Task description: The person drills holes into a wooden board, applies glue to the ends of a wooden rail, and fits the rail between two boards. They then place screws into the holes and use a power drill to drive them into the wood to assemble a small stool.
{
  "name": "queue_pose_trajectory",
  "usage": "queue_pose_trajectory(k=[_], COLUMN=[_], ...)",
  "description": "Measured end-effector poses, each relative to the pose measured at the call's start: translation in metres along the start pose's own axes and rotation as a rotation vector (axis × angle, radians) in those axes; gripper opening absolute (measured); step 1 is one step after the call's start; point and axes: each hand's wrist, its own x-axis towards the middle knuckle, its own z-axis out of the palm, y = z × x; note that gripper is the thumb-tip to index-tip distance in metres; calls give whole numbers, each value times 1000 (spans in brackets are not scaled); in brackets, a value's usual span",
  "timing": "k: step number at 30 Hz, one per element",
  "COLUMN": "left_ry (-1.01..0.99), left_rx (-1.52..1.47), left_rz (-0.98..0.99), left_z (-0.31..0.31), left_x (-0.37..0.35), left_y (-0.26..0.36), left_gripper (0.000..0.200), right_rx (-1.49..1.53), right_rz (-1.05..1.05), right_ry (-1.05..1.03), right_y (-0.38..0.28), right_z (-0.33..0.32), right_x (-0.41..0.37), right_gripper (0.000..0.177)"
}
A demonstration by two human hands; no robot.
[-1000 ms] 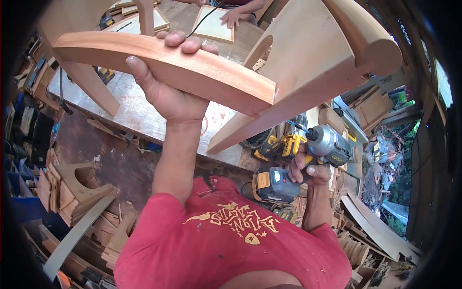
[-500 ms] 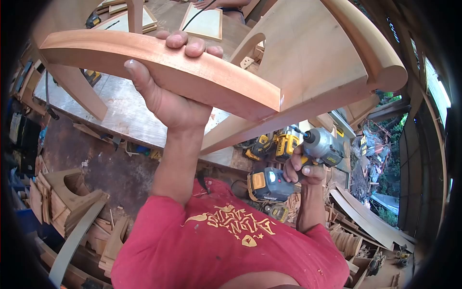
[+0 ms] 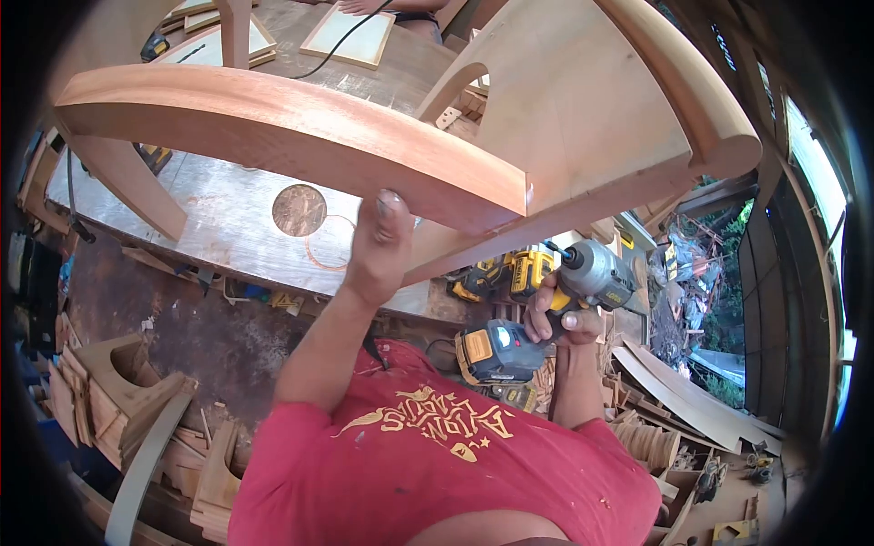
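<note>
A curved wooden rail (image 3: 273, 127) spans the upper left to the centre, its right end meeting a large wooden panel (image 3: 574, 100) with a rounded edge piece. My left hand (image 3: 382, 241) is at the rail's lower face, thumb up against it, with the other fingers mostly hidden behind or beneath. Whether it grips the rail is not visible. In my right hand (image 3: 560, 314) is a cordless driver (image 3: 601, 273), fingers wrapped round its handle, the bit pointing up and left and touching nothing visible. The driver's battery (image 3: 501, 353) hangs at the lower left of that hand.
Below the rail lies a workbench (image 3: 228, 218) with a round hole. Yellow power tools (image 3: 528, 271) rest near the panel. Another person's hand (image 3: 364, 7) is at the top, by a framed board (image 3: 348, 35). Wood pieces (image 3: 118, 382) are stacked at lower left.
My left hand has left its grasp over the rail's top and moved right and down to the underside. The rail and driver appear slightly further left in view.
</note>
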Motion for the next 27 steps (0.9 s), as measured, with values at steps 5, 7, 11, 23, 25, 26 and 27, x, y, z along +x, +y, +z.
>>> queue_pose_trajectory(k=[5, 7, 11, 23, 25, 26, 27], left_ry=[-252, -214, -101, 115, 243, 229, 208], left_rx=[357, 365, 78, -716, -657, -665, -670], left_rz=[133, 82, 79, 338, 339, 341, 351], left_z=[12, 15, 17, -38, -24, -24, -26], left_x=[-6, -7, -11, 62, 61, 59, 60], left_y=[-2, -3, -1, 86, 91, 89, 89], left_gripper=[88, 105, 102, 53, 36, 36, 36], right_rx=[10, 8, -51, -95, -66, -51, -43], right_rz=[14, 6, -9, 12, 35, 49, 48], right_ry=[22, 25, 23, -25, 9, 19, 13], right_y=[1, -1, 0, -2, -2, -2, -2], right_z=[0, 1, -3, -4, -1, -1, -1], right_x=[-4, -2, -4, 3, 0, 2, 6], right_gripper=[63, 63, 64, 61, 59, 58, 58])
